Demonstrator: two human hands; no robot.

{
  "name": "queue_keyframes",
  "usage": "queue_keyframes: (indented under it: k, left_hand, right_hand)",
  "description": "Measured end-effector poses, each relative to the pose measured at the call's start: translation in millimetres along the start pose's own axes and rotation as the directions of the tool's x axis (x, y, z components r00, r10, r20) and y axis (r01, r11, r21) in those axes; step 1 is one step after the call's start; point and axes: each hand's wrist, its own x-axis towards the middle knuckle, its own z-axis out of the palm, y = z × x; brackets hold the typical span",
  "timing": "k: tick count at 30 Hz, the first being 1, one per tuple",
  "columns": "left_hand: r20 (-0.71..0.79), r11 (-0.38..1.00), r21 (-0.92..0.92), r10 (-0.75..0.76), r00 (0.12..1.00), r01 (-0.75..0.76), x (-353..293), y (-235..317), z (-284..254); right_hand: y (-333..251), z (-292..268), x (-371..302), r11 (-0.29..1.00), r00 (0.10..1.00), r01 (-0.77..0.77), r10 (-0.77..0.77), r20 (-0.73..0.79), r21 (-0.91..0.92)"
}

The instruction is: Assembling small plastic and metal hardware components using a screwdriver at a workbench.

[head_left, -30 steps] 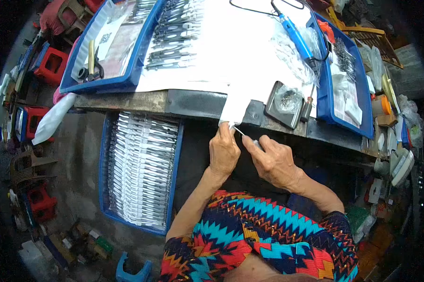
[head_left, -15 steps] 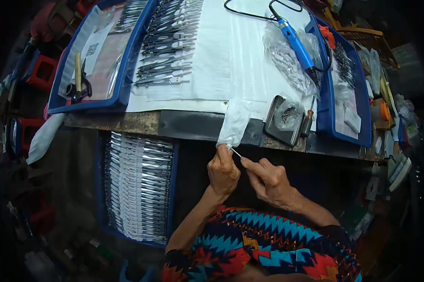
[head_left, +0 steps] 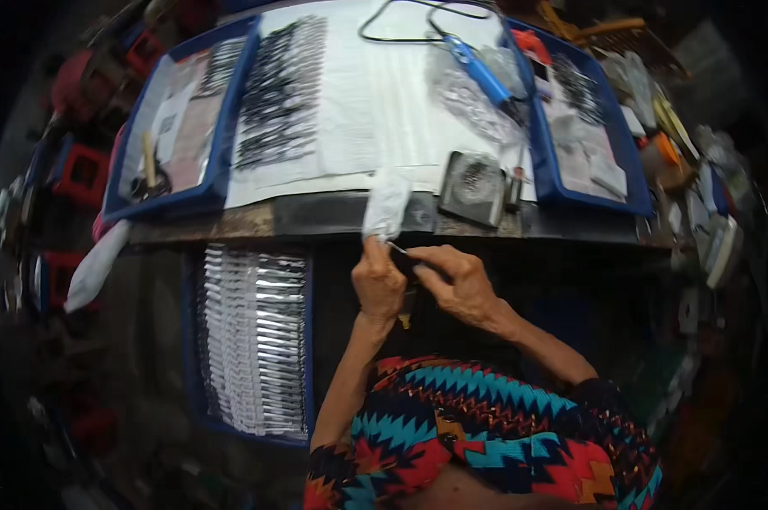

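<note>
My left hand (head_left: pixel 378 282) pinches the lower end of a white cloth strip (head_left: pixel 388 202), which hangs over the table's front edge. Between the fingertips of my right hand (head_left: pixel 463 285) is a thin light-coloured rod (head_left: pixel 397 248); its other end meets the cloth at my left fingers. What kind of rod it is cannot be made out, and whatever my left fingers cover is hidden. Just beyond my right hand, a small dark tray (head_left: pixel 446 206) with a clear bag of tiny parts lies at the table edge, beside a screwdriver (head_left: pixel 513 191).
Rows of dark tweezer-like tools (head_left: pixel 282 102) lie on white sheeting (head_left: pixel 367 110). Blue trays stand left (head_left: pixel 224 153) and right (head_left: pixel 541 170). A blue corded tool (head_left: pixel 484 78) rests on clear plastic bags. Below the table, a blue bin (head_left: pixel 309 357) holds stacked packaged tools.
The whole view has shifted, so table and hands appear further left and a little higher. Both hands keep their grip on the cloth and the rod.
</note>
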Motion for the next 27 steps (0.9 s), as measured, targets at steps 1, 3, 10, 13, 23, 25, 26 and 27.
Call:
queue_keyframes:
  k: [1,3,10,13,23,25,26,27]
  left_hand:
    - [0.015,0.999,0.020,0.027,1.000,-0.027,-1,0,-4]
    - [0.068,0.998,0.039,0.037,0.997,-0.040,-2,-1,-8]
    - [0.073,0.999,-0.027,-0.033,0.997,0.035,-1,2,-7]
    - [0.082,0.996,-0.018,-0.085,0.993,0.087,-4,-6,-5]
    - [0.044,0.999,0.028,-0.044,0.998,0.042,-1,-2,-1]
    - [0.045,0.997,0.067,-0.041,0.998,0.038,1,1,-2]
    - [0.043,0.997,0.067,-0.029,0.999,0.026,2,1,-1]
    - [0.026,0.998,0.054,-0.021,0.999,0.020,2,1,0]
  right_hand:
    - [-3,0,1,1.000,0.999,-0.014,0.013,0.035,0.022]
    - [2,5,-1,0.999,1.000,0.014,-0.015,0.024,0.036]
    - [-4,3,-1,0.983,0.991,-0.120,0.110,0.079,0.137]
    - [-8,7,0,0.947,0.978,-0.205,0.189,0.089,0.246]
    - [-19,-6,10,0.488,0.751,-0.643,0.551,0.364,0.590]
    - [-18,-10,12,0.238,0.675,-0.679,0.576,0.461,0.695]
    - [-14,-8,10,0.129,0.643,-0.680,0.579,0.502,0.722]
    - [-13,-7,6,0.136,0.654,-0.670,0.572,0.494,0.730]
